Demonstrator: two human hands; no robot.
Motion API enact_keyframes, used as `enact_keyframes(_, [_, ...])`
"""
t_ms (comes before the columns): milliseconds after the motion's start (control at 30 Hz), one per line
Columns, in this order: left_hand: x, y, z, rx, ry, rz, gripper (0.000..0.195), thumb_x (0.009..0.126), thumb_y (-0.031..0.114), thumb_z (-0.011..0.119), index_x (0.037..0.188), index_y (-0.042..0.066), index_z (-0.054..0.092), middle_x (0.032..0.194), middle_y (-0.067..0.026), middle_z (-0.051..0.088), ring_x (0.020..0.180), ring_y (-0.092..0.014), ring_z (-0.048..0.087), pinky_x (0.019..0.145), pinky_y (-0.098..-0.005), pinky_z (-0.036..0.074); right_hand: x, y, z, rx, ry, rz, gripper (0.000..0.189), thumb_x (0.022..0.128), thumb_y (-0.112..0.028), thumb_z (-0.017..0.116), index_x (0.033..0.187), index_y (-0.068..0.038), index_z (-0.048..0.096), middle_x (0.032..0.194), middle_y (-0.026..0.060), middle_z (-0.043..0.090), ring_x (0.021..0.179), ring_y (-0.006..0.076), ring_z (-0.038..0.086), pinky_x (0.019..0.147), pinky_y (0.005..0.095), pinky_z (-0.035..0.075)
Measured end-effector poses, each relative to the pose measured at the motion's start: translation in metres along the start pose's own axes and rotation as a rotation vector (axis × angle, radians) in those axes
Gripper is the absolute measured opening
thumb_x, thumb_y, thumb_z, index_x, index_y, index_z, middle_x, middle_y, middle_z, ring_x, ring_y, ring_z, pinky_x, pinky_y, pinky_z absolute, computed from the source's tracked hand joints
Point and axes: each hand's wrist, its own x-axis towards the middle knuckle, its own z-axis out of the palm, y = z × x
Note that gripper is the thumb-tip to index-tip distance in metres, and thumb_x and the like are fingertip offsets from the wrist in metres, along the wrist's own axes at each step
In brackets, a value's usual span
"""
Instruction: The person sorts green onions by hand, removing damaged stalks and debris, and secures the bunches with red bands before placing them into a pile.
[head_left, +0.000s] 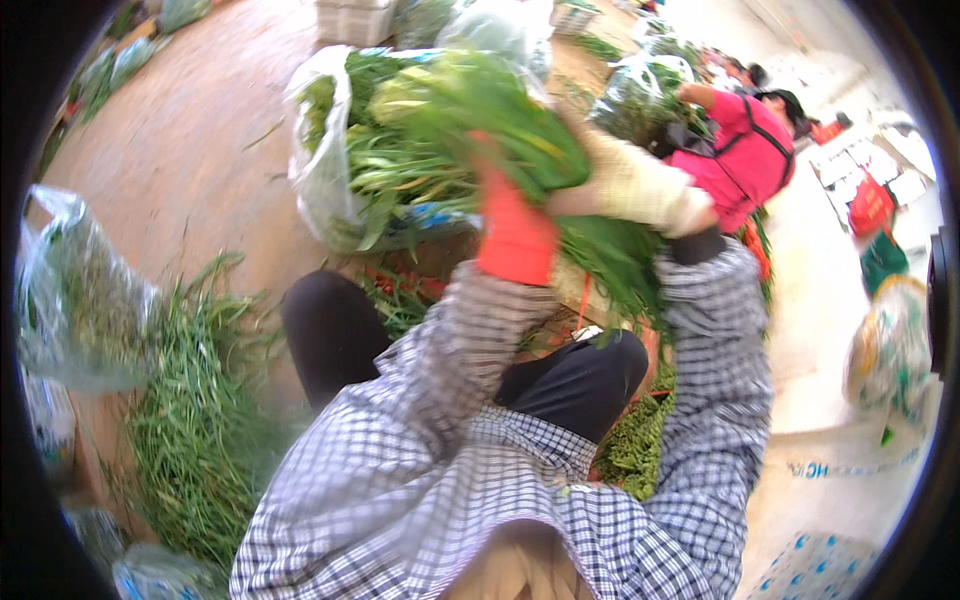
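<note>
A bunch of leafy greens (487, 112), blurred by motion, is held up over an open plastic bag (322, 165). My left hand (514, 217), in a red glove, grips the bunch from the near side. At its right end my right hand (630, 172), in a cream knit glove, holds it too; the fingers are partly hidden by leaves. More long-stemmed greens (405, 169) lie in the bag, with pale stalks showing. Below my right wrist hang more green leaves (615, 259).
Loose green blades (195, 427) are heaped on the floor at left, beside a filled clear plastic bag (82, 300). Curly greens (637, 450) lie by my right side. A person in a pink top (739, 157) is close by at upper right. A white crate (352, 22) stands behind the bag.
</note>
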Motion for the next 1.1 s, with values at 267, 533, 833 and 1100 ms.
enact_keyframes(267, [0.007, -0.053, 0.044, -0.368, -0.055, -0.228, 0.096, 0.082, 0.085, 0.041, 0.15, 0.017, 0.038, 0.153, -0.0062, 0.042, 0.138, -0.027, 0.042, 0.114, -0.0457, 0.036, 0.042, -0.062, -0.076, -0.742, -0.275, 0.396, 0.083, 0.071, -0.048, 0.077, 0.135, 0.0, 0.055, 0.106, 0.0227, 0.071, 0.096, 0.031, 0.07, 0.086, 0.0362, 0.054])
enact_keyframes(533, [0.047, -0.002, -0.085, -0.496, 0.257, -0.232, 0.1, 0.079, 0.086, 0.047, 0.15, 0.016, 0.039, 0.151, -0.0101, 0.044, 0.135, -0.031, 0.045, 0.115, -0.0499, 0.034, 0.139, -0.029, 0.029, -0.802, -0.478, 0.325, 0.098, 0.067, -0.064, 0.072, 0.136, 0.002, 0.051, 0.109, 0.0279, 0.068, 0.1, 0.0394, 0.068, 0.086, 0.0432, 0.054])
enact_keyframes(833, [-0.037, -0.021, -0.081, -0.256, -0.049, -0.428, 0.055, 0.097, 0.031, 0.059, 0.144, 0.006, 0.045, 0.14, -0.0122, 0.055, 0.128, -0.027, 0.053, 0.111, -0.0434, 0.04, -0.005, -0.001, 0.062, -0.516, 0.058, 0.158, 0.077, 0.075, -0.037, 0.074, 0.136, 0.002, 0.046, 0.134, 0.0273, 0.053, 0.112, 0.041, 0.061, 0.096, 0.0452, 0.05])
enact_keyframes(1100, [-0.056, 0.029, -0.156, 0.222, -0.264, -0.76, 0.054, 0.091, 0.02, 0.063, 0.141, 0.005, 0.049, 0.128, -0.0116, 0.063, 0.114, -0.026, 0.062, 0.099, -0.0404, 0.05, -0.081, 0.068, 0.15, 0.758, 0.607, 0.31, 0.092, 0.083, -0.019, 0.074, 0.155, -0.004, 0.018, 0.15, 0.0229, 0.036, 0.131, 0.0327, 0.047, 0.109, 0.0402, 0.039])
